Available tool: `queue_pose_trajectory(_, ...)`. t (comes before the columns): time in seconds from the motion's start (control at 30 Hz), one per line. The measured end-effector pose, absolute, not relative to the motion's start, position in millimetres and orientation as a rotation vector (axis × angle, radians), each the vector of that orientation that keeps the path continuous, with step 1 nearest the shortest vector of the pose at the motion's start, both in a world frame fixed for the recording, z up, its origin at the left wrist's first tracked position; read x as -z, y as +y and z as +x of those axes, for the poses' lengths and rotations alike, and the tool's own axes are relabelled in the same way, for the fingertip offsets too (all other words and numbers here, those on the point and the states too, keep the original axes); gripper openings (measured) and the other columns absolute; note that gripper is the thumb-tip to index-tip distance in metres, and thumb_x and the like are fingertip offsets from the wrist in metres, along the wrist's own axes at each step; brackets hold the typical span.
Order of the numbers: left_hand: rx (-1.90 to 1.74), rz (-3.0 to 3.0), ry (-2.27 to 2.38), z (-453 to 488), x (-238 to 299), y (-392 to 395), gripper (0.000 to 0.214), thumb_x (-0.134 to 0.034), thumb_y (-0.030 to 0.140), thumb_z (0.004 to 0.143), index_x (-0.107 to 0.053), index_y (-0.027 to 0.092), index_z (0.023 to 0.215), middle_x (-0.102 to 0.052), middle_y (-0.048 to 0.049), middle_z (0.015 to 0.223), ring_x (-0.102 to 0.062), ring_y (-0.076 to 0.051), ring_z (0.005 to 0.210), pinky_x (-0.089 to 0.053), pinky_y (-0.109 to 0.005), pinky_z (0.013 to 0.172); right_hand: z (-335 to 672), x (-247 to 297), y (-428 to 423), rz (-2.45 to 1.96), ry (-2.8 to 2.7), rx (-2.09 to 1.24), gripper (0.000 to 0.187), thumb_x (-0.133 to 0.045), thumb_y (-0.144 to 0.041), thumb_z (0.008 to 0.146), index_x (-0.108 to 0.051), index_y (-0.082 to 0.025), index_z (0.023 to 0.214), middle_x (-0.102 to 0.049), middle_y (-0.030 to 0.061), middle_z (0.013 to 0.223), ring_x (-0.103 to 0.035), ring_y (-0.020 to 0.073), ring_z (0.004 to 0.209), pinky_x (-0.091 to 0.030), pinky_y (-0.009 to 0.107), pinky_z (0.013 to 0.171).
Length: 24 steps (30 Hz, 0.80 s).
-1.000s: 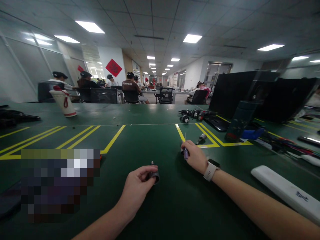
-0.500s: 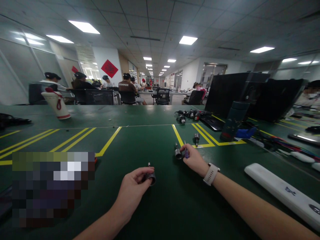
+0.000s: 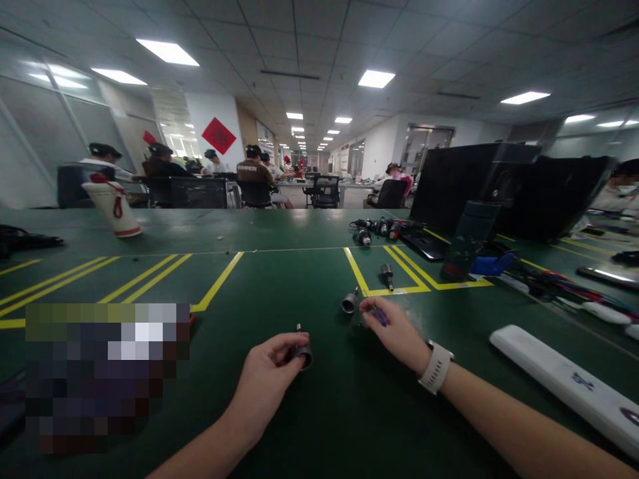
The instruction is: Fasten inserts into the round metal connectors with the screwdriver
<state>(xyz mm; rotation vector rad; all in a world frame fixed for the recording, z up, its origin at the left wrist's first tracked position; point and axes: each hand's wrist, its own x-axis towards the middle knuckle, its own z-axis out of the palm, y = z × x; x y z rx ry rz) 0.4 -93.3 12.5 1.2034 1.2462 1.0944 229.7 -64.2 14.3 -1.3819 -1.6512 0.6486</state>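
My left hand (image 3: 272, 369) pinches a grey metal hole saw (image 3: 305, 358) between thumb and fingers, its open cup facing me and its thin shank pointing up. Closed around a small purple-handled screwdriver (image 3: 382, 316) is my right hand (image 3: 397, 332), above the table to the right; the fingers hide much of the tool. Just left of those fingertips a second hole saw (image 3: 349, 303) lies on its side, shank toward the upper right. Farther back, by the yellow tape, lies a third hole saw (image 3: 387, 273) with its shank toward me.
The green table (image 3: 319, 426) carries yellow tape lines. A blurred-out object (image 3: 100, 379) sits at left, a white cup (image 3: 117, 209) behind it. On the right are a long white case (image 3: 559, 379), a dark bottle (image 3: 469, 239), cables and black monitors (image 3: 464, 179). More metal parts (image 3: 377, 229) lie farther back.
My right hand has drawn back slightly to the right with the screwdriver. The nearer loose hole saw has shifted left and tilted; the farther one has turned. My left hand stays put.
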Motion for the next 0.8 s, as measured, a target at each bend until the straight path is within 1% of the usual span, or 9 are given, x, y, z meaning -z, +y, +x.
queue_pose_trajectory(0.07, -1.09, 1.198, 1.256, 1, -13, -93, 0.021, -0.067, 0.012, 0.065, -0.073, 0.018, 0.085, -0.072, -0.0053, 0.103, -0.066, -0.022, 0.097, -0.053, -0.03, 0.083, 231, -16, -73, -1.322, -1.611, -0.68, 0.022, -0.051, -0.033, 0.082, -0.065, -0.019, 0.093, -0.065, 0.0041, 0.082, -0.059, 0.0193, 0.073, -0.047, 0.033, 0.067)
queue_pose_trajectory(0.1, -1.087, 1.197, 1.257, 1, -14, -94, 0.021, -0.067, 0.012, 0.065, -0.073, 0.018, 0.084, -0.072, -0.0053, 0.103, -0.066, -0.022, 0.097, -0.054, -0.03, 0.083, 232, -17, -77, -1.3, -1.585, -0.692, 0.026, -0.049, -0.038, 0.084, -0.066, -0.019, 0.091, -0.065, 0.0043, 0.079, -0.059, 0.0192, 0.07, -0.047, 0.033, 0.065)
queue_pose_trajectory(0.2, -1.091, 1.188, 1.257, 3, -16, -95, 0.02, -0.067, 0.011, 0.065, -0.073, 0.019, 0.083, -0.073, -0.0052, 0.103, -0.066, -0.021, 0.097, -0.053, -0.03, 0.083, 238, -16, -84, -1.267, -1.486, -0.713, 0.034, -0.047, -0.045, 0.085, -0.066, -0.017, 0.078, -0.061, 0.0036, 0.066, -0.056, 0.0183, 0.063, -0.045, 0.031, 0.059)
queue_pose_trajectory(0.3, -1.1, 1.18, 1.26, 4, -17, -95, 0.02, -0.068, 0.011, 0.064, -0.073, 0.018, 0.083, -0.072, -0.0056, 0.103, -0.066, -0.022, 0.097, -0.053, -0.031, 0.084, 243, -11, -83, -1.258, -1.393, -0.741, 0.035, -0.049, -0.046, 0.084, -0.064, -0.017, 0.071, -0.058, 0.0024, 0.06, -0.054, 0.017, 0.058, -0.043, 0.029, 0.054)
queue_pose_trajectory(0.47, -1.085, 1.188, 1.27, 3, -17, -95, 0.022, -0.068, 0.012, 0.064, -0.073, 0.018, 0.084, -0.073, -0.006, 0.101, -0.066, -0.022, 0.096, -0.053, -0.032, 0.084, 245, -4, -74, -1.28, -1.307, -0.789, 0.034, -0.056, -0.046, 0.08, -0.064, -0.016, 0.066, -0.057, 0.0009, 0.055, -0.053, 0.0158, 0.054, -0.04, 0.027, 0.051)
queue_pose_trajectory(0.63, -1.075, 1.205, 1.274, 2, -17, -95, 0.022, -0.068, 0.013, 0.065, -0.072, 0.018, 0.086, -0.072, -0.0061, 0.104, -0.065, -0.022, 0.098, -0.052, -0.033, 0.086, 243, -3, -73, -1.287, -1.286, -0.82, 0.033, -0.056, -0.046, 0.079, -0.065, -0.016, 0.067, -0.058, 0.0013, 0.056, -0.053, 0.0159, 0.055, -0.04, 0.027, 0.052)
queue_pose_trajectory(0.8, -1.091, 1.197, 1.267, 3, -15, -95, 0.022, -0.068, 0.013, 0.065, -0.072, 0.019, 0.086, -0.072, -0.0053, 0.103, -0.065, -0.022, 0.099, -0.053, -0.031, 0.085, 239, -2, -73, -1.29, -1.31, -0.827, 0.035, -0.057, -0.048, 0.078, -0.066, -0.016, 0.067, -0.058, 0.001, 0.056, -0.053, 0.0158, 0.055, -0.04, 0.028, 0.052)
